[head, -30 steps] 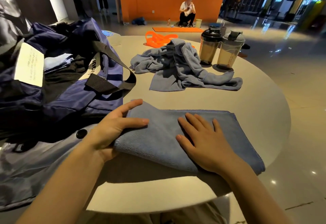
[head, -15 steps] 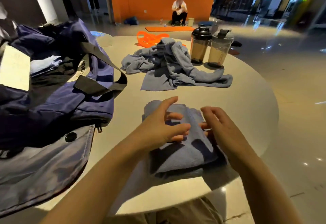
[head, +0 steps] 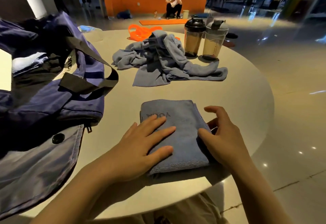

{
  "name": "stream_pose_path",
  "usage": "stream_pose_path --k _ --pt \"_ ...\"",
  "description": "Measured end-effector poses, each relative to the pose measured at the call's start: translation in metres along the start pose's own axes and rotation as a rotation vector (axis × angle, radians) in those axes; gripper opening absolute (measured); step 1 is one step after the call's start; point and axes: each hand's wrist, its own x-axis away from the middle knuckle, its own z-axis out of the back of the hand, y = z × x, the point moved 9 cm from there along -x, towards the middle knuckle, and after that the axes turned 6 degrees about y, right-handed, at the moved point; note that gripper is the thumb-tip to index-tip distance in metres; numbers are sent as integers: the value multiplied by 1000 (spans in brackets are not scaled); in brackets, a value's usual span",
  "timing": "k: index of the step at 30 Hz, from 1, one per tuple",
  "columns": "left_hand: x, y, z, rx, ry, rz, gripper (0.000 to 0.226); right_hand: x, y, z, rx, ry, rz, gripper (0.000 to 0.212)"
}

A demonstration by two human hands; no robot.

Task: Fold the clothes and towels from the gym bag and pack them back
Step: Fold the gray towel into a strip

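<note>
A blue towel [head: 180, 123] lies folded into a small rectangle on the round table [head: 247, 104] near its front edge. My left hand [head: 141, 146] presses flat on the towel's left half, fingers straight. My right hand [head: 224, 135] touches the towel's right edge with relaxed, slightly bent fingers. Several crumpled blue towels [head: 165, 61] lie in a heap at the middle of the table. The navy gym bag [head: 53, 86] stands open at the left with dark and light clothes inside.
Two shaker bottles [head: 202, 38] stand behind the crumpled heap. An orange strap [head: 141, 31] lies at the table's far side. A grey-blue garment with a black button [head: 44, 162] hangs over the near left edge. A person sits on the floor far behind.
The long folded towel was folded over from the left into a small rectangle. Both hands came together on it and now lie on the finished fold.
</note>
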Motion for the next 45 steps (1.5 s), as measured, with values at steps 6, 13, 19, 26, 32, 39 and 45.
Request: stream_pose_path --k 6,13,19,26,32,39,45 --pt "6 2 -1 -31 -29 101 59 -7 -2 0 55 3 48 51" --pt "5 52 28 -72 67 12 54 -13 -14 37 306 213 221 36" --pt "-42 17 11 -221 -159 -68 80 48 -6 41 220 77 150 52" --pt "-22 2 11 -221 81 245 92 41 -6 14 289 -229 110 53" --pt "38 27 44 -383 414 153 54 -36 -5 -2 383 -300 99 59" --pt "7 30 58 -18 309 -95 60 -39 -21 10 481 151 161 53" --pt "-42 2 3 -74 -48 33 93 10 -12 -4 374 -156 72 65"
